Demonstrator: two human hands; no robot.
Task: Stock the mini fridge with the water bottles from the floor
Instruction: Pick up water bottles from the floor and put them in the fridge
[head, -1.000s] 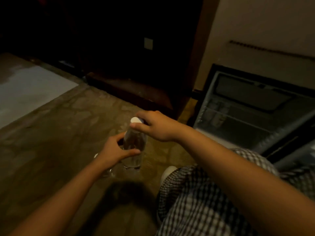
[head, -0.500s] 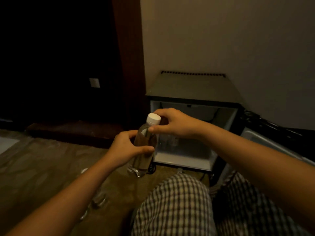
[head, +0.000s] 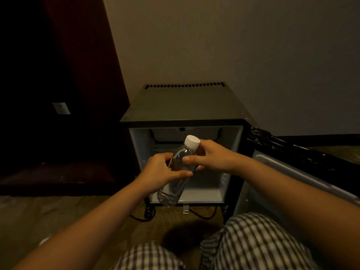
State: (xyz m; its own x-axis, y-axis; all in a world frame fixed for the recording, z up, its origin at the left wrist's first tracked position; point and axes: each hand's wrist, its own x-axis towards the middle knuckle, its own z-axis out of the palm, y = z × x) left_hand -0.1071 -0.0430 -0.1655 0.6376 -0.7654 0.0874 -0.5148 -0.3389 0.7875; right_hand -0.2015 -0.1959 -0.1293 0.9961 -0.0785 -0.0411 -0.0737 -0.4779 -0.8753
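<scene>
A clear water bottle [head: 176,184] with a white cap is held tilted, cap up and to the right, in front of the open mini fridge [head: 185,106]. My left hand [head: 159,172] grips the bottle's middle from the left. My right hand [head: 212,155] holds its upper part just below the cap, thumb across the front. The fridge's pale interior [head: 204,191] shows behind the bottle. Its door [head: 288,172] is swung open to the right. A pale blur at the lower left [head: 43,241] may be another bottle; I cannot tell.
I am low on a dim patterned carpet [head: 68,211], my checked trouser knees [head: 243,242] at the bottom. Dark wooden furniture [head: 78,75] stands left of the fridge. Black cables [head: 148,213] lie under the fridge front. A plain wall rises behind.
The bottle has been lifted from the floor and carried right to the fridge opening. My view has turned to face the fridge squarely. My right hand slid down from the cap to the bottle's neck.
</scene>
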